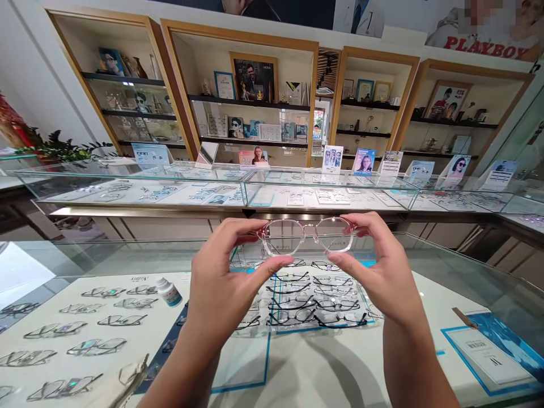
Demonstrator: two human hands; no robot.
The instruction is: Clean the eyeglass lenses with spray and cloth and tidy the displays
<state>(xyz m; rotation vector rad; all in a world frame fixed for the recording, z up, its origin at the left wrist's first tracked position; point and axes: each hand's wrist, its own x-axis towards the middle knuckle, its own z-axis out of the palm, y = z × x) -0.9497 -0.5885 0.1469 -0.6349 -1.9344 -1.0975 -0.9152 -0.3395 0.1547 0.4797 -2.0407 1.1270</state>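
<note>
Wood-framed display cabinets (315, 73) line the far wall on my feed; below them runs a long glass showcase (170, 210); nearer me, the counter (306, 385) displays rows of spectacles (293, 303); above it, my left hand (229, 269) and right hand (380, 258) hold up pink-and-clear eyeglasses (310, 225), fingers and thumbs narrowed on either side; a small white bottle (169, 292) shows left of my left hand.
</note>
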